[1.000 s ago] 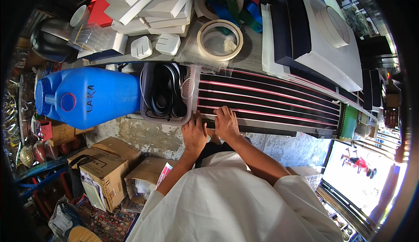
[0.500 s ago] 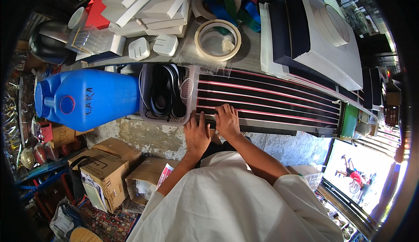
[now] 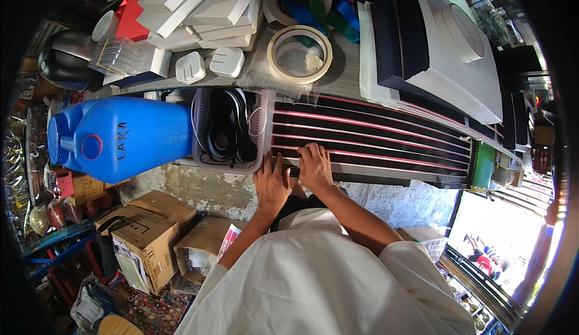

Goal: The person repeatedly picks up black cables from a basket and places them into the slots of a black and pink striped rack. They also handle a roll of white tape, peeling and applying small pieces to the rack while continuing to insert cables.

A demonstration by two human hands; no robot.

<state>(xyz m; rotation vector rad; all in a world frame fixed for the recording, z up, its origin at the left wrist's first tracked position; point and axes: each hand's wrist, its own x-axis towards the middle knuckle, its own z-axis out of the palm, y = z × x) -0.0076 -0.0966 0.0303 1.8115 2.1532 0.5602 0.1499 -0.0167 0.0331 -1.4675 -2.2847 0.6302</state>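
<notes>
A long black surface (image 3: 374, 137) with red and white stripes stretches rightward in front of me. My left hand (image 3: 272, 184) lies on its near edge, close beside a pale plastic basket (image 3: 263, 136), fingers stretched out and apart. To the right of it, my right hand (image 3: 315, 167) rests its fingertips on the striped surface, the fingers slightly bent. Neither hand shows anything held. Coiled black cables (image 3: 226, 127) and a white cord fill the basket.
Left of the basket lies a blue jerrycan (image 3: 136, 133). Above, a grey shelf carries white boxes (image 3: 223, 3), two white chargers (image 3: 227, 62), a tape roll (image 3: 300, 54) and a large white box (image 3: 458, 75). Cardboard boxes (image 3: 151, 238) stand at lower left.
Both hands stay in the same place. In the bright opening at the right, the figure in red appears lower. The view has shifted very slightly.
</notes>
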